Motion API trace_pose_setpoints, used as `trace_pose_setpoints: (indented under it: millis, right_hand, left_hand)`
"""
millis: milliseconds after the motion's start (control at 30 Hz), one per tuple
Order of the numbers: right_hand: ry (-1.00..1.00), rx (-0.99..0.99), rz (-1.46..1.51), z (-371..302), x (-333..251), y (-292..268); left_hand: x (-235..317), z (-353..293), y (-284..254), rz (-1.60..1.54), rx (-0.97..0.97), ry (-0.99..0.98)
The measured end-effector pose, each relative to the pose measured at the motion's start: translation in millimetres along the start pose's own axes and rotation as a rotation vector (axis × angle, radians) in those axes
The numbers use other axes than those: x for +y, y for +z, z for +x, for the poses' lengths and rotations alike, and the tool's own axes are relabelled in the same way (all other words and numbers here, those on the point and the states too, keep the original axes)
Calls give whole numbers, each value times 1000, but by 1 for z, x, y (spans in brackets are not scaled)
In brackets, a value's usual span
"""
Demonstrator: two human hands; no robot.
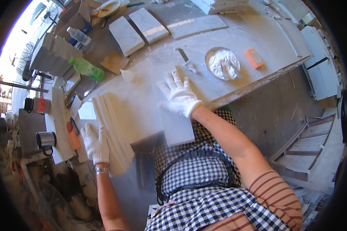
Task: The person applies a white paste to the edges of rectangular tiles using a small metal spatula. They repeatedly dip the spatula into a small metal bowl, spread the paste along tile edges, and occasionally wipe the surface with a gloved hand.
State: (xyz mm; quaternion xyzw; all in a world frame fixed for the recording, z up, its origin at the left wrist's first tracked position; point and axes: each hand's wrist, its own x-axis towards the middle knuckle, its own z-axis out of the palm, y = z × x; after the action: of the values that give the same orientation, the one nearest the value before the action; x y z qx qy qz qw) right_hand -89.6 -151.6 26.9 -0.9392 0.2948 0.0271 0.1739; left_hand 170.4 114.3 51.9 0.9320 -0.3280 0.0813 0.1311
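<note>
My right hand (179,96), in a white knit glove, lies flat with fingers spread on a pale stone tile (177,129). The tile's near end juts past the table edge over my checked apron. Also gloved in white, my left hand (95,145) rests with fingers apart against a row of thin stone tiles (110,131) standing on edge. Beyond my right hand are a putty knife (184,57) with white paste at its tip and a round metal bowl (209,65) of white paste. To the bowl's right sits an orange block (254,58).
Three grey-white slabs (126,35) lie along the far side. A green-capped bottle (86,69) and a clear bottle (78,35) are at the far left, near stacked tiles (52,54). A steel mug (46,140) stands left of my left hand. Wooden frames (308,142) are at right.
</note>
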Motion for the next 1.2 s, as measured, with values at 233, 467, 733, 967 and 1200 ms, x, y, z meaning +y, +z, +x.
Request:
trace_pose_setpoints:
  millis: [233, 467, 733, 967, 1200]
  right_hand:
    - [-303, -175, 168, -160, -8, 7]
    - [107, 523, 419, -223, 40, 5]
    - [487, 810, 424, -172, 96, -7]
    - [454, 802, 210, -111, 108, -41]
    - [459, 827, 88, -108, 121, -38]
  left_hand:
    - [15, -7, -3, 81, 8, 120]
    - [81, -39, 8, -110, -15, 498]
    - [145, -89, 31, -360, -344, 489]
    - [144, -120, 28, -465, -422, 444]
    - [160, -122, 19, -655, -365, 498]
